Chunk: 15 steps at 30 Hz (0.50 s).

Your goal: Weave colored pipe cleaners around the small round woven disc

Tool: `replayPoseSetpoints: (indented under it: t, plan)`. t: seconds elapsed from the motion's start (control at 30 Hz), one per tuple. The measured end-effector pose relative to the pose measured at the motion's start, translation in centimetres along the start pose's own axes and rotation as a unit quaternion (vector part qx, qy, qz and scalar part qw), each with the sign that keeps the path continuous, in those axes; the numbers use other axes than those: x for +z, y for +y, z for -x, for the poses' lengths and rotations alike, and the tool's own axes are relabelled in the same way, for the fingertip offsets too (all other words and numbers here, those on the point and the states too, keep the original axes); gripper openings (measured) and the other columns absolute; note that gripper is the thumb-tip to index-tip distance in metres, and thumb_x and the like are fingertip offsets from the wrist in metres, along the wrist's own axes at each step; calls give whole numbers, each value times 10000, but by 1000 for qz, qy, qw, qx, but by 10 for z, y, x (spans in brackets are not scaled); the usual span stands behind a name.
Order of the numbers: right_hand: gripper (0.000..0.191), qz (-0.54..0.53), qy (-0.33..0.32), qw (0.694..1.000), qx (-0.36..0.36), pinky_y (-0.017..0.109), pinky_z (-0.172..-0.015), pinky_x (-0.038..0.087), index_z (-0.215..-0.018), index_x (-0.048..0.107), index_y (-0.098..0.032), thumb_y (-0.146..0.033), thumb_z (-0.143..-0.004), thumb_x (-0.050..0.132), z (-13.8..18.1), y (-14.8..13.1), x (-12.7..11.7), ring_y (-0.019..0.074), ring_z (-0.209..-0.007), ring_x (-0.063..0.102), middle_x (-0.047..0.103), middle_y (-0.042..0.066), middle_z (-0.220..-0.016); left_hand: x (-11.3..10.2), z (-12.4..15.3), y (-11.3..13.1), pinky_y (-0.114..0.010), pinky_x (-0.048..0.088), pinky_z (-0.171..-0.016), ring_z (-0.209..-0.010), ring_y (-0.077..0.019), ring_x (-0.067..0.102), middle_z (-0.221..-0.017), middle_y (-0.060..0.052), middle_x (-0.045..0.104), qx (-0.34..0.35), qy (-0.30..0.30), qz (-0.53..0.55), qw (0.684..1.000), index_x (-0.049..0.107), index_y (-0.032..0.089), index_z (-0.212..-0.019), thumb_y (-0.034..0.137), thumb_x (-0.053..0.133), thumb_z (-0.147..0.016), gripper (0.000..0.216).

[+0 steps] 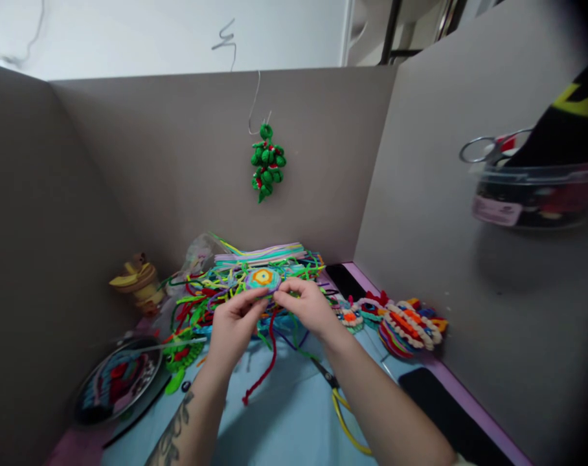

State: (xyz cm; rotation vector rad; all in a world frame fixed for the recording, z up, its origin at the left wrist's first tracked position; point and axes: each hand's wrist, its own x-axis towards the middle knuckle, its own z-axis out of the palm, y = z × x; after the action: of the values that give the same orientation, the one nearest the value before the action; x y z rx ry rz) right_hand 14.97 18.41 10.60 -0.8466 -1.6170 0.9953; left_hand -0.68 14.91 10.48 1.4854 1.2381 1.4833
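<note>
A round, ringed disc (263,279) of yarn-like strands, with an orange and yellow centre and turquoise and purple outer rings, is held up in front of me. My left hand (236,323) pinches its lower edge between thumb and fingers. Close beside it, my right hand (306,307) pinches the lower right edge the same way. A dark red cord (273,353) hangs or lies below the fingers; where its upper end goes is hidden. Behind the disc is a tangled pile of colourful strands (204,294).
Yellow-handled scissors (340,404) lie by my right forearm. On the left are a round tray (151,378) and a brown pot (146,288); on the right, colourful crafted pieces (410,330) and a black phone-like slab (449,408). A green leafy ornament (267,162) hangs on the back panel.
</note>
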Motion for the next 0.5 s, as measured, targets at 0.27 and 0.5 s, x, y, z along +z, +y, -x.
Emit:
replayPoseSetpoints:
  t: [0.27, 0.5]
  plan:
    - [192, 79, 14, 995, -63, 283, -736, 391, -633, 587, -190, -256, -812, 564, -1, 3, -1, 162, -753, 527, 535, -4, -690, -6, -2, 0, -214, 460, -485, -551, -145, 602, -626, -34, 694, 23, 9, -41, 999, 773, 179, -855, 282, 725, -686, 204]
    - [228, 82, 18, 994, -73, 271, -717, 388, -630, 555, -189, -275, -841, 535, 1, 2, 5, 153, -733, 513, 505, -8, -688, -9, -5, 0, -194, 402, -399, -435, -100, 512, -589, -8, 670, 38, 9, -41, 998, 755, 178, -982, 282, 734, -670, 329]
